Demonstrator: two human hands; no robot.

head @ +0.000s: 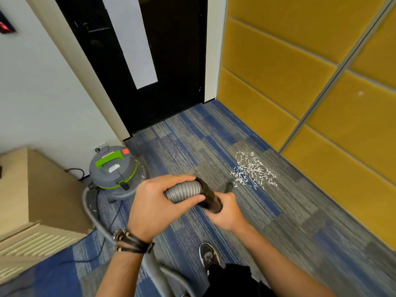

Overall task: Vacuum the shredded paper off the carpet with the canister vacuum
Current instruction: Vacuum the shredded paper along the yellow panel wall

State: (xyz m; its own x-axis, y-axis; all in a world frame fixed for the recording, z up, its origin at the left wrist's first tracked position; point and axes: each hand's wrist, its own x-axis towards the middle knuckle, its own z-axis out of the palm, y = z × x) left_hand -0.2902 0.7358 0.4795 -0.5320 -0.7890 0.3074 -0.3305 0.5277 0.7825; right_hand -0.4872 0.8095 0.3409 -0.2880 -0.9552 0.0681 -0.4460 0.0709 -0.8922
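— Paper (254,170) shreds lie scattered on the carpet (192,142), beyond our fingers, near the yellow wall (289,67).

— And our hands?

— Our left hand (159,207) wraps the grey hose (182,190); our right hand (227,213) grips the black tube (211,197). The vacuum (114,170) sits left.

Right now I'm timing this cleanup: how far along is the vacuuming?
Barely begun. Done: the canister vacuum is plugged in. In hand: left hand grips the hose, right hand the black tube. Left: the shredded paper pile still lies on the carpet.
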